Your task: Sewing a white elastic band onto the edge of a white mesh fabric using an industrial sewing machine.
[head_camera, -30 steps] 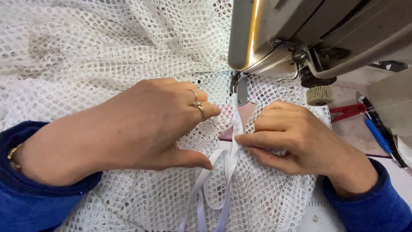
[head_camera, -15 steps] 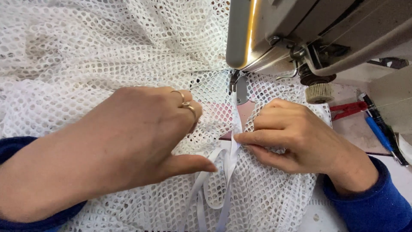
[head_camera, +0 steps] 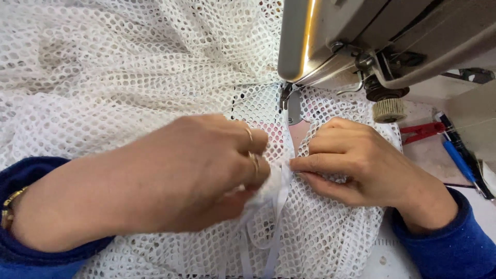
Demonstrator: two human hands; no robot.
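White open-mesh fabric (head_camera: 129,67) is spread over the sewing table and bunched under the sewing machine's (head_camera: 382,41) presser foot (head_camera: 293,106). My left hand (head_camera: 196,175), with two rings, curls over the mesh and pinches a narrow white ribbon tape (head_camera: 276,206) against the fabric edge. My right hand (head_camera: 356,160) faces it, fingertips pressing the mesh and the tape at the same spot just in front of the presser foot. Loops of the tape trail toward me below the hands.
The grey machine head overhangs the upper right. A ribbed knob (head_camera: 388,109) sits under it. Red-handled snips (head_camera: 421,132) and a blue pen (head_camera: 460,160) lie on the table at the right edge. Both sleeves are blue.
My left hand has slid toward me and to the right, its fingers curling closed onto the tape and mesh edge. The right hand has stayed in place.
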